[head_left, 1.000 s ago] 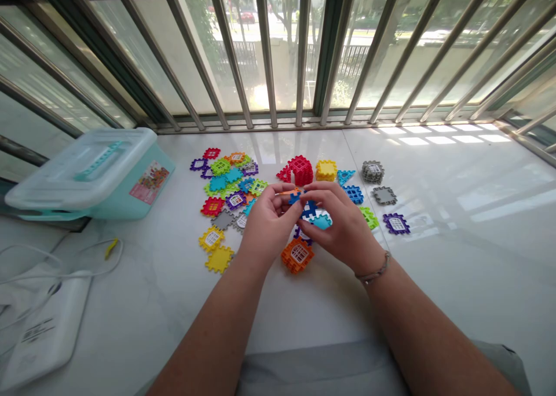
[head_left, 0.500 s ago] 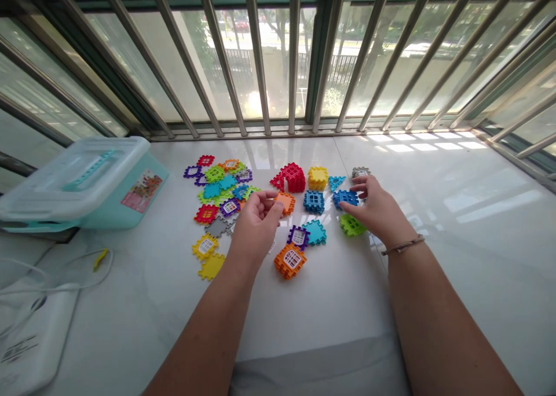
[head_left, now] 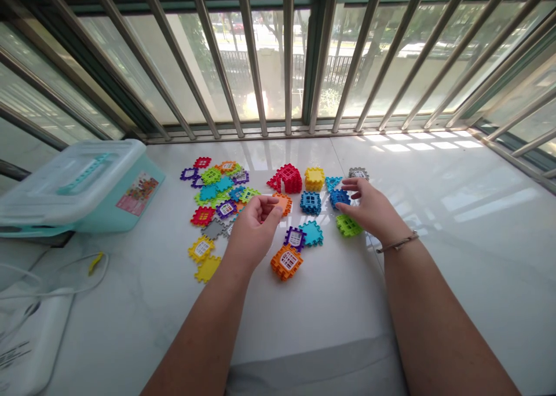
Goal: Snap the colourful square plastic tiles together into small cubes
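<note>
My left hand (head_left: 257, 225) pinches an orange interlocking plastic tile (head_left: 284, 204) between thumb and fingertips. My right hand (head_left: 368, 206) is open, thumb and fingers apart around the right side of a small stack of blue tiles (head_left: 339, 198); whether it touches them I cannot tell. Just below that hand lies a green stack (head_left: 348, 226), and above it a grey tile with a white window insert (head_left: 358, 173). Between the hands sits another blue stack (head_left: 310, 202), with a yellow stack (head_left: 314, 179) and a red stack (head_left: 291, 178) behind it.
Mixed loose tiles (head_left: 212, 196) lie in a spread pile to the left. Nearer me are an orange stack (head_left: 286, 261), a purple tile (head_left: 295, 238) and a turquoise tile (head_left: 312, 233). A lidded turquoise box (head_left: 108, 202) stands far left; metal bars (head_left: 289, 66) line the window.
The view has shifted slightly, so everything sits a little further left. Both hands keep nearly the same places, the left one still pinching the orange tile.
</note>
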Motion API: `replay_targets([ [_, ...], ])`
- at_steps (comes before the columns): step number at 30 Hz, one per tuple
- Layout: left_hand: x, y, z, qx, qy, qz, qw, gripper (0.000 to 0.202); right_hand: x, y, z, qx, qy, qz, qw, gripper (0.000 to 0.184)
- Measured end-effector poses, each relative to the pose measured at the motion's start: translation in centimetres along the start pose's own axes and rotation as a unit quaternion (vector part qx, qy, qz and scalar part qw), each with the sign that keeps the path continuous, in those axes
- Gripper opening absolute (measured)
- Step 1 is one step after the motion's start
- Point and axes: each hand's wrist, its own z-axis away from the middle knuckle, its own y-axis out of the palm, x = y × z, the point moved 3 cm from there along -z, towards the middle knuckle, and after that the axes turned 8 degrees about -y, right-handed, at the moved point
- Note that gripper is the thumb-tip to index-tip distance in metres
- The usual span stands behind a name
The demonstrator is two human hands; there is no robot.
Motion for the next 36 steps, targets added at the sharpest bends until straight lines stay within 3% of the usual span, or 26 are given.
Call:
replay_targets([
  [7,-1.5,0.2,1.2,0.017,0.034,-0.157,0.987,0.02,0.2,0.0,0.0,-0.026,-0.027,0.006,0.999,0.056],
  [11,-1.6,0.6,1.5,0.036,0.034,-0.234,0.971,0.025,2.2,-0.7,0.3,-0.116,-0.071,-0.006,0.991,0.036],
  [13,-1.3,0.7,1.6,0.04,0.028,-0.264,0.963,0.031,3.9,-0.8,0.9,-0.125,-0.094,-0.008,0.988,0.024],
  [15,-0.9,0.9,1.6,0.041,0.016,-0.283,0.958,0.037,5.7,-0.3,1.6,-0.077,-0.129,-0.008,0.989,0.014],
  [18,-0.4,1.0,1.5,0.043,0.004,-0.299,0.953,0.038,7.9,1.1,2.7,0.038,-0.171,0.008,0.984,0.015],
  [22,-0.3,1.1,1.4,0.044,-0.004,-0.306,0.951,0.03,8.9,2.9,3.6,0.142,-0.15,0.051,0.977,0.024],
  [28,-0.7,1.3,1.8,0.054,0.0,-0.309,0.949,0.03,9.2,3.6,3.6,0.154,-0.142,0.071,0.975,0.029],
  [32,-1.0,1.0,2.2,0.055,-0.006,-0.313,0.948,0.039,9.0,3.8,3.6,0.154,-0.144,0.079,0.974,0.029],
  [36,-1.1,0.5,2.8,0.092,-0.021,-0.342,0.935,0.056,8.8,4.2,3.5,0.16,-0.144,0.056,0.975,0.027],
])
